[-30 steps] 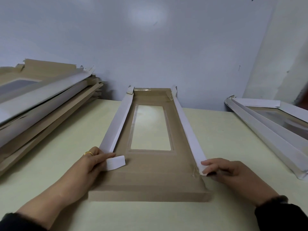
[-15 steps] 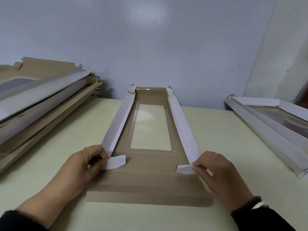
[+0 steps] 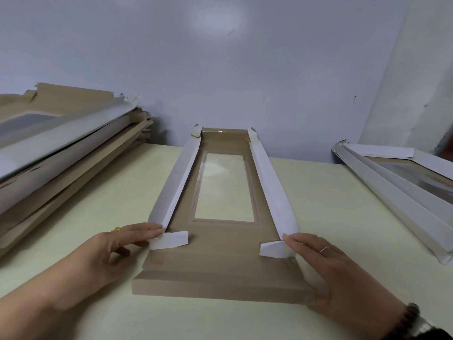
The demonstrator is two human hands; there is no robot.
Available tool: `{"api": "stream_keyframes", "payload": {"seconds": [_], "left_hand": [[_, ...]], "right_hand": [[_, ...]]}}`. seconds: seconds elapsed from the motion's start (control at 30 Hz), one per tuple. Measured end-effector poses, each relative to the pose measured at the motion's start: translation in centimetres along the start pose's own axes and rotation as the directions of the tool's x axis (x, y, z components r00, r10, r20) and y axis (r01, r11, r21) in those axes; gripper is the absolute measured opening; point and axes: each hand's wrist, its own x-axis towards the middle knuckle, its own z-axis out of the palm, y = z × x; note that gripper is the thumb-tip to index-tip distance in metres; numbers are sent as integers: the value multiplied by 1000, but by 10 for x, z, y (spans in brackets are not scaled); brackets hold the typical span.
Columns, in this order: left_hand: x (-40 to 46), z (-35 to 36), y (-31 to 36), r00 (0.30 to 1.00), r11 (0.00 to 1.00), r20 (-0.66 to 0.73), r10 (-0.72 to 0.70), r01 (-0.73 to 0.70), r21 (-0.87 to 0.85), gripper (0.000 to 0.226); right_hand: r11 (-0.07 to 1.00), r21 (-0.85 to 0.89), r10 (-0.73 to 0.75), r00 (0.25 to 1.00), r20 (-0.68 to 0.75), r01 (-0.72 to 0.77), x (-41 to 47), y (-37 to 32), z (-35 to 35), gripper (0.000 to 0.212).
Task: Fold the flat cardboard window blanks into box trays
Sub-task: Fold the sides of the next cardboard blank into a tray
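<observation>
Left hand [image 3: 117, 244], right hand [image 3: 326, 258] flank blank [image 3: 220, 268], lengthwise toward wall [image 3: 220, 69].

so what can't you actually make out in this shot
- Stack of flat blanks, head view: cut off by the left edge, count unclear.
- Folded trays: cut off by the right edge.
- Left hand palm, right hand palm: hidden by the hands' backs; how hard they press on the blank is unreadable.
- Far corner tabs: too small.

The stack of flat blanks [image 3: 61, 148] is cut off by the left edge, the folded trays [image 3: 404, 182] by the right edge, and both forearms leave the picture at the bottom.
</observation>
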Motion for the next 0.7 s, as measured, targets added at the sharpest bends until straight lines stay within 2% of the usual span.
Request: {"api": "stream_keyframes", "payload": {"seconds": [0.07,0.13,0.2,0.27,0.33,0.4,0.47,0.63,0.7], "left_hand": [[0,-3,-5,998,1000,58,-7,7,-6,85],[0,-5,-7,993,1000,118,-17,17,-3,83],[0,-6,-3,990,999,133,-36,40,-31,79],[1,-3,4,993,997,112,-48,55,-60,73],[4,3,15,999,999,12,-30,31,-32,54],[8,11,25,991,1000,-134,-18,20,10,34],[13,18,31,971,997,-226,-74,75,-3,26],[21,25,34,931,967,-296,-216,163,-194,16],[22,29,37,908,954,-336,-249,169,-248,21]], "right_hand": [[1000,-20,16,999,-50,-17,4,-2,1,82],[999,28,29,991,-133,-26,7,-3,5,69],[969,234,133,969,-208,-83,11,-5,7,44],[892,423,274,936,-221,-161,15,-7,10,23],[807,547,380,905,-192,-223,21,-7,14,6],[715,639,474,868,-147,-282,25,-5,16,16],[619,723,543,833,-111,-307,28,-5,17,18],[468,842,627,773,-102,-268,35,-7,19,24],[451,854,652,750,-116,-260,35,-7,22,29]]}}
